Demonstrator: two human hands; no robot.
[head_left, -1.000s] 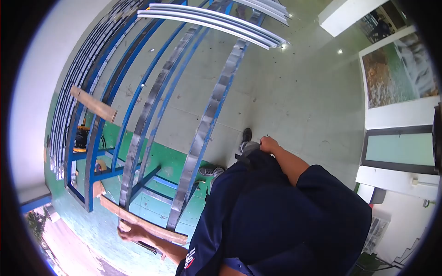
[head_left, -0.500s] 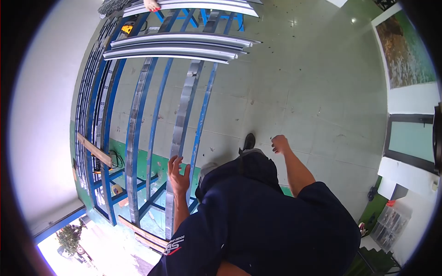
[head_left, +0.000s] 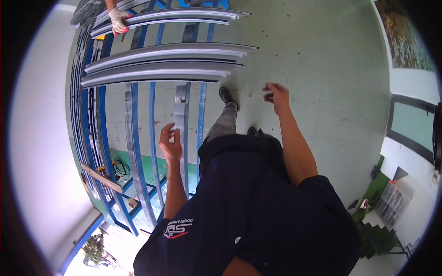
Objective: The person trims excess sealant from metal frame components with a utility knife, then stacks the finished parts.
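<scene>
My left hand [head_left: 170,143] hangs above the blue metal rack [head_left: 134,110], fingers loosely bent and apart, holding nothing. Out over the floor to the right is my right hand [head_left: 277,97], its fingers loosely spread and a little blurred, with nothing in it. Ahead of both hands, long silver metal profiles [head_left: 156,75] lie crosswise on the rack bars, side by side. Neither hand touches them. Farther off, another person's gloved hand [head_left: 118,21] with red fingertips rests on a further group of profiles [head_left: 184,16].
More long profiles [head_left: 77,106] stand along the wall at left. A wooden strip [head_left: 101,177] crosses the rack's near left part, with a roll of tape [head_left: 132,203] and a black cable [head_left: 122,169] close by. A clear plastic case [head_left: 394,204] is at right.
I have stepped forward, and the profiles now appear nearer. Both hands have swung forward. The other person's gloved hand and arm have come farther into view over the far profiles.
</scene>
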